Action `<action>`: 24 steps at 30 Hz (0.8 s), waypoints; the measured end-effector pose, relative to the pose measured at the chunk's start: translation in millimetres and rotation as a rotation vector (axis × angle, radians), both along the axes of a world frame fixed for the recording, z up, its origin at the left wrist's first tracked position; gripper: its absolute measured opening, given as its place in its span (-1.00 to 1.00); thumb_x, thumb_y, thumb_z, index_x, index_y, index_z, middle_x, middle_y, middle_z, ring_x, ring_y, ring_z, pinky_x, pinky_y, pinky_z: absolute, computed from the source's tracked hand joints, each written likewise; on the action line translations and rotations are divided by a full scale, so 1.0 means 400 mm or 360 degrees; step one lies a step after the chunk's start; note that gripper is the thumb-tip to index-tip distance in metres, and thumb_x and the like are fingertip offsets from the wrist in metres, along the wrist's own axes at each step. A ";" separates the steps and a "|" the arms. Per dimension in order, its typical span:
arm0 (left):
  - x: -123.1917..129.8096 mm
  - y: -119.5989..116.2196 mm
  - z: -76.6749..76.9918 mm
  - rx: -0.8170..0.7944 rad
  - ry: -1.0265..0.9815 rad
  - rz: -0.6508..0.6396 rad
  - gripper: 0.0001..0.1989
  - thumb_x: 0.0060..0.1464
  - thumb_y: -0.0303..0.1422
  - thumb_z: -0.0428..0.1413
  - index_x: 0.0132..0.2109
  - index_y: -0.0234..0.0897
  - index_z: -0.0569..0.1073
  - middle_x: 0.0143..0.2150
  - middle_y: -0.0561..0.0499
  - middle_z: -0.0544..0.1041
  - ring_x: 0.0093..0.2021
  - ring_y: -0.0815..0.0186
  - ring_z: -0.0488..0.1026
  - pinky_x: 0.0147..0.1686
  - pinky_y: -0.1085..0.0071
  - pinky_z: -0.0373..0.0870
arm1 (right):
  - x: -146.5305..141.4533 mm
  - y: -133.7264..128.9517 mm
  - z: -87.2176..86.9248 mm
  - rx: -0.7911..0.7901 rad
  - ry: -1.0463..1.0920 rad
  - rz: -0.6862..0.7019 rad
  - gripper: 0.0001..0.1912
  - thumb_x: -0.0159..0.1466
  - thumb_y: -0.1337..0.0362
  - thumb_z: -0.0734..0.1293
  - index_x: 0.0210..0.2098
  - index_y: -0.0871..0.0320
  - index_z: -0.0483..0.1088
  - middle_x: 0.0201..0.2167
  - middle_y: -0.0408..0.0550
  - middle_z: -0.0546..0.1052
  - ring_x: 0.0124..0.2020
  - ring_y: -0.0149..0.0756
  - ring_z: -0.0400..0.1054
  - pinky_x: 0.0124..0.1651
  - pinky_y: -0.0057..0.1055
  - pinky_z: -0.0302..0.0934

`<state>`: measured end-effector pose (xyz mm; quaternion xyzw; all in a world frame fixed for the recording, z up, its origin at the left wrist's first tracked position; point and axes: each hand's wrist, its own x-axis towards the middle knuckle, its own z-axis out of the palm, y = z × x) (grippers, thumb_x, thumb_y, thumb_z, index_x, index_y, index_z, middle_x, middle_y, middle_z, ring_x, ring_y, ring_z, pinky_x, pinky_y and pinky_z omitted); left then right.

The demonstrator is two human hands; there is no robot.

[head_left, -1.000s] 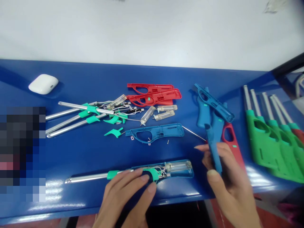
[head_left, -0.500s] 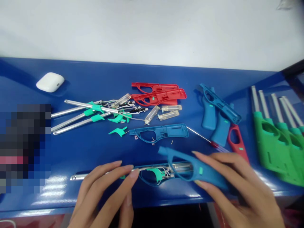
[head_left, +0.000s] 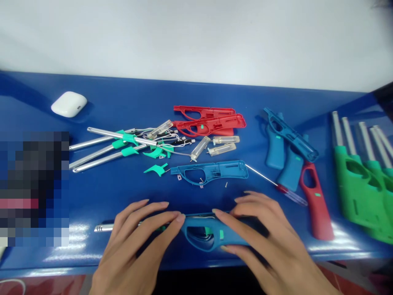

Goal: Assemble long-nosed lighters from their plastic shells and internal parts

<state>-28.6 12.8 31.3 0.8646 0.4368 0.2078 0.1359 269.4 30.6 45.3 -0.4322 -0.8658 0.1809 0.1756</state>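
Observation:
A blue gas lighter casing (head_left: 216, 242) lies at the table's front, its top half laid over the lower one. A thin gap along the upper edge shows a white wire, and a green trigger (head_left: 208, 230) shows in the finger opening. My left hand (head_left: 135, 239) is closed on the front end, near the metal tube (head_left: 103, 228) that sticks out to the left. My right hand (head_left: 265, 235) is wrapped over the handle end and grips the top half; its far end is hidden under the fingers.
Behind lie a blue casing half (head_left: 211, 171), a screwdriver (head_left: 290, 194), clear fuel tanks (head_left: 200, 148), red casing halves (head_left: 211, 125) and metal tubes (head_left: 107, 157) with wires. Green lighters (head_left: 353, 192) and a red casing (head_left: 319, 213) are at right. A white case (head_left: 69, 104) sits back left.
My right hand has moved left and lowered the tilted top half onto the lower half, covering the fuel tank and most wires. My left hand stays at the front end.

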 end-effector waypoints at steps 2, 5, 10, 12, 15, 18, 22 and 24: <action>0.006 0.008 -0.002 0.0021 -0.0007 -0.0002 -0.50 0.26 -0.72 0.01 0.24 -0.27 0.49 0.16 -0.01 0.56 0.31 0.28 0.32 0.46 0.19 0.06 | -0.003 0.003 -0.005 0.0030 0.0016 0.0001 -0.54 0.50 0.23 0.32 0.36 0.04 0.35 0.08 -0.02 0.37 0.25 -0.21 0.20 0.36 -0.33 0.12; 0.015 0.013 -0.004 0.0041 -0.0056 0.0082 -0.55 0.29 -0.72 0.01 0.19 -0.27 0.50 0.10 0.01 0.58 0.26 0.31 0.35 0.40 0.27 0.12 | -0.004 0.004 -0.007 0.0060 0.0016 -0.0002 -0.56 0.50 0.26 0.32 0.34 0.06 0.36 0.08 -0.03 0.41 0.24 -0.21 0.23 0.39 -0.29 0.09; 0.014 0.009 0.000 0.0023 -0.0051 0.0093 -0.56 0.32 -0.70 0.00 0.19 -0.26 0.50 0.10 0.02 0.58 0.23 0.32 0.36 0.38 0.30 0.14 | -0.003 0.003 -0.005 0.0067 0.0020 -0.0028 -0.59 0.51 0.24 0.30 0.32 0.04 0.39 0.07 -0.03 0.43 0.23 -0.21 0.25 0.35 -0.30 0.15; 0.010 0.009 0.001 0.0016 -0.0032 0.0079 -0.56 0.33 -0.69 -0.01 0.20 -0.25 0.50 0.10 0.02 0.58 0.22 0.32 0.37 0.36 0.31 0.16 | -0.004 0.002 -0.005 0.0059 0.0014 -0.0027 -0.58 0.51 0.24 0.30 0.33 0.04 0.38 0.07 -0.03 0.43 0.24 -0.22 0.24 0.34 -0.31 0.17; 0.003 0.008 -0.001 0.0032 -0.0014 0.0070 -0.53 0.31 -0.70 -0.01 0.23 -0.26 0.49 0.13 0.00 0.58 0.24 0.29 0.36 0.35 0.28 0.17 | -0.004 0.000 -0.005 0.0052 0.0016 -0.0018 -0.56 0.51 0.26 0.31 0.36 0.06 0.35 0.09 -0.02 0.41 0.26 -0.21 0.23 0.36 -0.30 0.15; -0.001 0.005 -0.006 0.0020 0.0016 0.0055 -0.50 0.30 -0.70 0.00 0.27 -0.25 0.47 0.17 0.00 0.56 0.27 0.27 0.34 0.37 0.25 0.15 | -0.001 -0.002 -0.007 0.0057 0.0007 -0.0025 -0.55 0.51 0.25 0.31 0.36 0.06 0.35 0.10 -0.01 0.41 0.27 -0.21 0.22 0.37 -0.29 0.14; 0.002 0.002 -0.010 0.0012 0.0010 0.0055 -0.51 0.31 -0.70 0.01 0.26 -0.24 0.48 0.15 0.00 0.56 0.26 0.28 0.34 0.35 0.27 0.16 | 0.001 0.001 -0.011 0.0068 -0.0035 -0.0038 -0.57 0.52 0.21 0.29 0.36 0.02 0.36 0.07 -0.03 0.45 0.24 -0.20 0.26 0.33 -0.25 0.19; 0.004 0.001 -0.011 0.0009 -0.0005 0.0057 -0.52 0.31 -0.70 0.02 0.26 -0.25 0.48 0.16 -0.01 0.55 0.25 0.27 0.34 0.35 0.28 0.17 | 0.000 0.003 -0.012 0.0067 -0.0050 -0.0041 -0.57 0.52 0.21 0.29 0.35 0.01 0.36 0.06 -0.03 0.47 0.22 -0.20 0.28 0.32 -0.23 0.21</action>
